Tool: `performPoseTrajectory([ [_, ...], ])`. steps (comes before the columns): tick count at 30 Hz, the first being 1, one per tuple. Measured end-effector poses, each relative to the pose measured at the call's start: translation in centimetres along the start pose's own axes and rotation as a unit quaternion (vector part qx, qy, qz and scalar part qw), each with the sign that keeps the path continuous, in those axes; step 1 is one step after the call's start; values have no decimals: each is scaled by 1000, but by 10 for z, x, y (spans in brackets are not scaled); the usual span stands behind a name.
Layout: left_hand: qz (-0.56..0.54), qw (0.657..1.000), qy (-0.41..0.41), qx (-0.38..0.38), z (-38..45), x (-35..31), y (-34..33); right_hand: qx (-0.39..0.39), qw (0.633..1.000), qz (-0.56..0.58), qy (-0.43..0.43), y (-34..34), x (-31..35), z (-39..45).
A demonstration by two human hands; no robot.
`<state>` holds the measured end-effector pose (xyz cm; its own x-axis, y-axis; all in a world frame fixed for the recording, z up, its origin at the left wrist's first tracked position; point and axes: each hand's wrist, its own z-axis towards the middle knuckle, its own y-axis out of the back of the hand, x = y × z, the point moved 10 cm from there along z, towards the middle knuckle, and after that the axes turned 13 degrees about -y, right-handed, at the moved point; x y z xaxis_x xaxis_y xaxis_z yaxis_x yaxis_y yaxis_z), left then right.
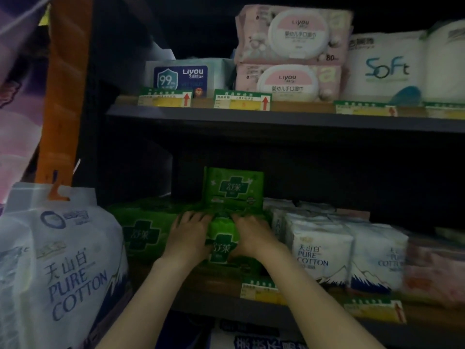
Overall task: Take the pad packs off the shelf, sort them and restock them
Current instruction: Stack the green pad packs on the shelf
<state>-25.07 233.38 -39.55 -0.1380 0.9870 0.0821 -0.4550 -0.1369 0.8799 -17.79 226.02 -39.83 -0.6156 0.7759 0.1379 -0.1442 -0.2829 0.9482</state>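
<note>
A green pad pack point(222, 244) lies at the front of the middle shelf point(221, 280). My left hand point(190, 235) grips its left side and my right hand point(253, 235) grips its right side, fingers curled over the top edge. Behind it another green pad pack point(234, 188) stands upright. A wider green pack point(143, 230) lies to the left. White "Pure Cotton" pad packs point(319, 253) stand in a row to the right of my hands.
A large white "Pure Cotton" bag point(57, 263) hangs at the left, close to my left arm. The upper shelf point(251, 117) carries blue wipes point(186, 76), pink wipe packs point(289, 54) and a white "Soft" pack point(387, 69). Price tags line both shelf edges.
</note>
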Motion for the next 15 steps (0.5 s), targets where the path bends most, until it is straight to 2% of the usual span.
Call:
performPoseTrajectory([
  [2,-3,999,1,32,7,0,-3,45,998,23,-30,-1,-11,9],
  [6,-6,994,-5,109,20,-7,-13,128,989,-2,-72,-9,-31,22],
  [12,5,996,-7,89,18,-6,-15,98,991,85,-37,-10,-21,24],
  [15,-12,994,6,107,19,5,-18,111,989,93,-32,-11,-13,25],
])
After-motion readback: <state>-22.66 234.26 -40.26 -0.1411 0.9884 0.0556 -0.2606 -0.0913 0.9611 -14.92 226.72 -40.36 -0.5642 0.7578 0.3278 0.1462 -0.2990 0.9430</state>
